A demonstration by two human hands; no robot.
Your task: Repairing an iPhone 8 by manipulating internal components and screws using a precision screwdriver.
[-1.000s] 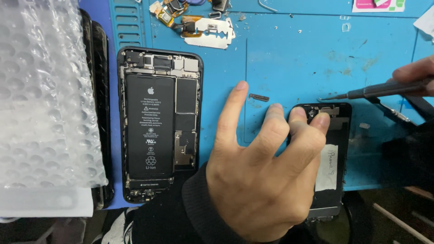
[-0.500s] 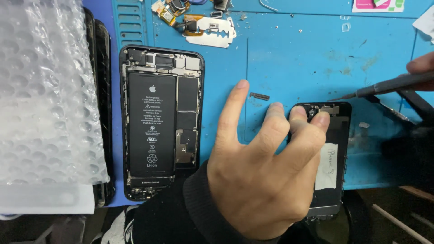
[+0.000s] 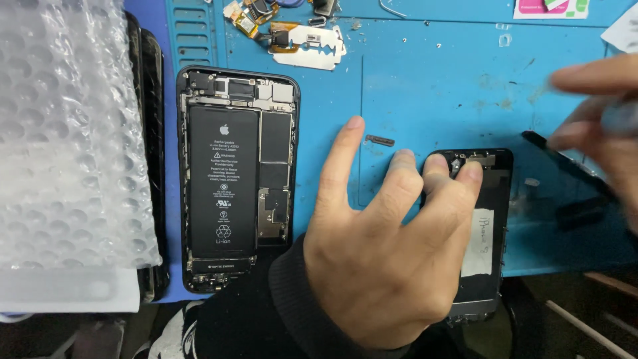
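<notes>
The right hand (image 3: 601, 113), which a second ago sits only at the far right edge holding a slim screwdriver out over the blue mat (image 3: 438, 93), now reaches further into view, blurred with motion. The screwdriver's shaft, clear earlier above the detached screen assembly (image 3: 488, 226), can no longer be made out as more than a blur at the fingers (image 3: 585, 78).

A clear bubble-wrap pouch (image 3: 66, 146) covers the left side, lying over dark phones. The opened phone's black battery label (image 3: 223, 186) carries white print. A white paper label (image 3: 480, 242) with handwriting sits on the detached screen panel (image 3: 488, 199), lying back-up at lower right. At the top right edge lies what may be a pink-and-green sticker (image 3: 551, 8), partly cut off.
</notes>
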